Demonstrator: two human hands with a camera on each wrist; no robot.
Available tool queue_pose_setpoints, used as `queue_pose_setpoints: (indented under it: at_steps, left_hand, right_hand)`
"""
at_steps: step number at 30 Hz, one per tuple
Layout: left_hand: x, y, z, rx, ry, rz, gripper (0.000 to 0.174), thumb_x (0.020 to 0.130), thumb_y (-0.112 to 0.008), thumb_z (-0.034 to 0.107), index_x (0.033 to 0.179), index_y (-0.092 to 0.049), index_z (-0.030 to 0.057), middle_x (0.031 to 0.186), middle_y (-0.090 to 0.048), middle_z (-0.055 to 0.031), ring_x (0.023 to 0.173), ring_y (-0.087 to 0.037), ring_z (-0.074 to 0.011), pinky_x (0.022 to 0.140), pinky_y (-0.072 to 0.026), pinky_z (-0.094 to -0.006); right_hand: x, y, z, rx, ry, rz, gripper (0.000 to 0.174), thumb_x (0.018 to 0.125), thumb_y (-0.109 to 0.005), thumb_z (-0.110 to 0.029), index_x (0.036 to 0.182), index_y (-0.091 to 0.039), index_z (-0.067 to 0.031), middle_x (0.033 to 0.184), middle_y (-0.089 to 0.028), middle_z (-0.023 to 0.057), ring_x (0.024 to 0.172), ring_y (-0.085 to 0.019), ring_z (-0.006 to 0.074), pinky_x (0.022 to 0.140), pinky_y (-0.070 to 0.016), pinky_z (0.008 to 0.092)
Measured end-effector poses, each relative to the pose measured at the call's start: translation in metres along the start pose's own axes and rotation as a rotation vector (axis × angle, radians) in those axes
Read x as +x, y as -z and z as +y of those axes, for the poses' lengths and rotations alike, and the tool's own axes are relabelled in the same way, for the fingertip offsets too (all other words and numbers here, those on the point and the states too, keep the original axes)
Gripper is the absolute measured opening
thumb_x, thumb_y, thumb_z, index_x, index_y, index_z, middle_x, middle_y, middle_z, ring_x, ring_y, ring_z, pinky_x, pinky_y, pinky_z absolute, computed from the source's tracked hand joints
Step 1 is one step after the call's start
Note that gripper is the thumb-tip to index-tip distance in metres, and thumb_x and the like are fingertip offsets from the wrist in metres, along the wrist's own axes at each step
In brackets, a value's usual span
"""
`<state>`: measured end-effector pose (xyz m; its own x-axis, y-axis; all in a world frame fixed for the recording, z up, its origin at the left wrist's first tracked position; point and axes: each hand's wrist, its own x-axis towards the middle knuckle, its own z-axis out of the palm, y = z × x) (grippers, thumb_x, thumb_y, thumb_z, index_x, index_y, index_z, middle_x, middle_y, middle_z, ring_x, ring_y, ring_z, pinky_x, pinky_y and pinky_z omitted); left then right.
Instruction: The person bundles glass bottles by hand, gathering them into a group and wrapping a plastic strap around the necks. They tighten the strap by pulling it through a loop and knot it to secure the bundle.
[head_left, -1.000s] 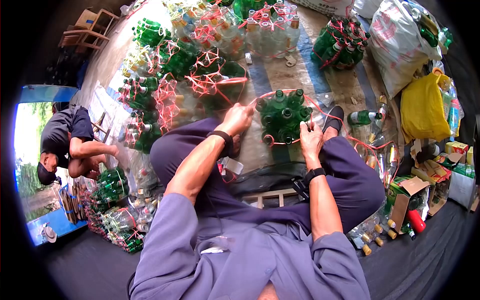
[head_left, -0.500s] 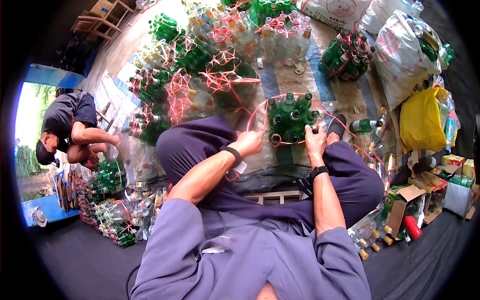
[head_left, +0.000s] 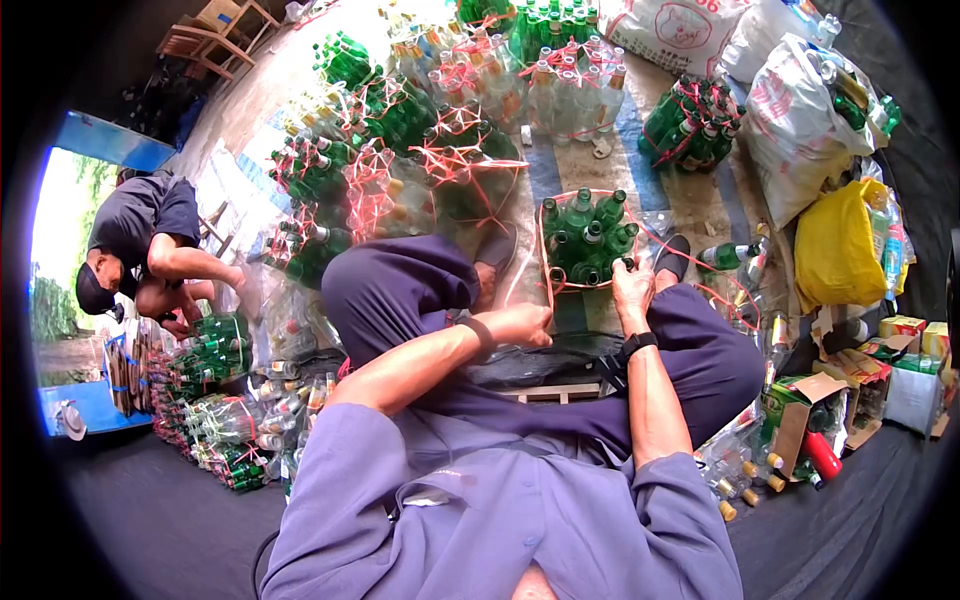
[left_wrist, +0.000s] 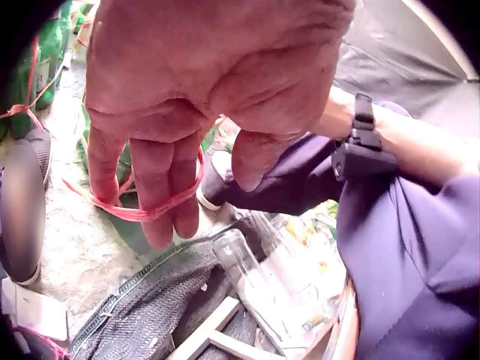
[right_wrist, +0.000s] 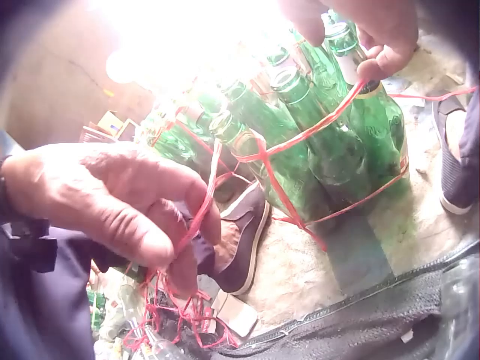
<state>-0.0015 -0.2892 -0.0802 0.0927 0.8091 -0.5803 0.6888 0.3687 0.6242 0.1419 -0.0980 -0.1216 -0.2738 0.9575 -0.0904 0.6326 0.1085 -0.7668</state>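
A cluster of green glass bottles (head_left: 588,238) stands upright between the person's feet. Red plastic string (right_wrist: 307,136) runs round it and crosses over itself on the near side in the right wrist view. The left hand (head_left: 520,325), at the cluster's near left, holds a length of the string; in the left wrist view a strand (left_wrist: 146,213) bends across the fingers. At the near right edge of the cluster, the right hand (head_left: 632,290) pinches the string beside a bottle neck (right_wrist: 343,45).
String-tied bundles of clear bottles (head_left: 575,95) and green bottles (head_left: 690,125) stand beyond. A loose green bottle (head_left: 728,256) lies right of the foot. White sacks (head_left: 800,120), a yellow bag (head_left: 840,250) and a carton (head_left: 795,410) are at right. Another person (head_left: 145,235) crouches at far left.
The left hand has swung right and toward the body, drawing the string along the cluster's left side. The right hand stays by the cluster's near right edge. The head view has shifted slightly.
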Motion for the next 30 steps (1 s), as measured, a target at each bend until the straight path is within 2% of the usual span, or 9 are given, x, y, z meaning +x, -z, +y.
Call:
queue_pose_setpoints:
  at_steps: [7,9,12,15,18,22,25,29,30]
  left_hand:
    - [-0.01,-0.018,0.018,-0.046,-0.025,-0.18,0.05,0.085,-0.07,0.035,0.114,-0.056,-0.003,0.102,-0.067,-0.0279,0.101,-0.063,-0.0455,0.086,-0.049,-0.0499]
    - [-0.01,-0.027,0.021,-0.086,-0.146,-0.168,0.049,0.085,-0.07,0.032,0.116,-0.056,-0.003,0.102,-0.067,-0.0274,0.101,-0.063,-0.0451,0.086,-0.0487,-0.0495]
    - [-0.009,-0.028,0.028,-0.054,-0.125,-0.214,0.048,0.084,-0.069,0.03,0.117,-0.057,-0.0033,0.101,-0.067,-0.0273,0.099,-0.063,-0.0451,0.085,-0.0493,-0.0494]
    - [-0.01,-0.027,0.033,-0.045,-0.136,-0.219,0.048,0.084,-0.068,0.03,0.116,-0.057,-0.0036,0.1,-0.067,-0.0274,0.098,-0.064,-0.0451,0.084,-0.0496,-0.0493]
    - [-0.007,-0.028,0.035,-0.022,-0.159,-0.22,0.047,0.084,-0.068,0.03,0.115,-0.058,-0.0039,0.098,-0.067,-0.0276,0.097,-0.064,-0.045,0.084,-0.05,-0.0491]
    - [-0.001,-0.038,0.03,-0.013,-0.167,-0.192,0.044,0.083,-0.069,0.032,0.105,-0.06,-0.0045,0.095,-0.068,-0.028,0.097,-0.066,-0.0433,0.084,-0.0513,-0.0497]
    - [0.001,-0.033,0.026,0.036,-0.199,-0.153,0.038,0.083,-0.068,0.03,0.101,-0.061,-0.0031,0.094,-0.068,-0.0282,0.095,-0.066,-0.0428,0.083,-0.0514,-0.051]
    - [-0.023,0.007,0.054,0.162,-0.102,-0.037,0.034,0.083,-0.068,0.026,0.104,-0.061,-0.0005,0.092,-0.068,-0.0253,0.092,-0.066,-0.0426,0.08,-0.0522,-0.0507]
    - [-0.038,0.023,0.068,0.13,-0.173,0.105,0.037,0.085,-0.067,0.026,0.11,-0.061,0.0,0.096,-0.068,-0.0252,0.094,-0.065,-0.0422,0.082,-0.0518,-0.0501]
  right_hand:
    - [-0.007,0.007,-0.004,0.06,-0.002,-0.022,0.037,0.081,-0.068,-0.034,0.097,-0.07,0.0003,0.082,-0.071,0.0172,0.077,-0.069,0.0293,0.071,-0.0507,0.0394]
    - [-0.017,0.018,-0.016,-0.151,-0.175,-0.08,0.036,0.081,-0.066,-0.036,0.088,-0.074,-0.0017,0.078,-0.072,0.017,0.079,-0.071,0.029,0.071,-0.0524,0.0398]
    - [-0.027,0.012,-0.011,-0.224,-0.204,-0.361,0.037,0.082,-0.063,-0.039,0.076,-0.075,-0.0041,0.072,-0.073,0.0134,0.066,-0.071,0.022,0.067,-0.0558,0.0361]
    - [-0.045,0.004,-0.014,0.144,-0.196,-0.716,0.029,0.089,-0.062,-0.026,0.086,-0.073,0.0011,0.078,-0.073,0.0094,0.062,-0.069,0.015,0.06,-0.0548,0.0276]
    - [-0.058,-0.003,-0.023,0.312,-0.26,-0.9,0.026,0.089,-0.06,-0.02,0.084,-0.072,0.0022,0.073,-0.07,0.0072,0.059,-0.064,0.015,0.057,-0.0513,0.0304]
    - [-0.069,-0.016,-0.027,0.497,-0.402,-0.807,0.021,0.088,-0.06,-0.015,0.081,-0.073,0.0002,0.068,-0.068,0.0063,0.055,-0.059,0.0123,0.054,-0.0487,0.0298]
    - [-0.06,-0.021,-0.014,0.35,-0.194,-0.865,0.018,0.092,-0.062,-0.018,0.085,-0.071,-0.0043,0.066,-0.062,-0.0001,0.052,-0.054,0.0097,0.048,-0.0445,0.0248]
    - [-0.058,-0.042,0.003,0.339,-0.304,-0.7,0.02,0.088,-0.065,-0.017,0.076,-0.073,-0.0029,0.063,-0.06,0.0003,0.05,-0.051,0.0095,0.046,-0.0384,0.0254]
    - [-0.059,-0.053,0.012,0.386,-0.29,-0.66,0.023,0.083,-0.063,-0.018,0.069,-0.072,-0.0016,0.055,-0.061,0.0066,0.047,-0.053,0.0147,0.047,-0.0406,0.0345]
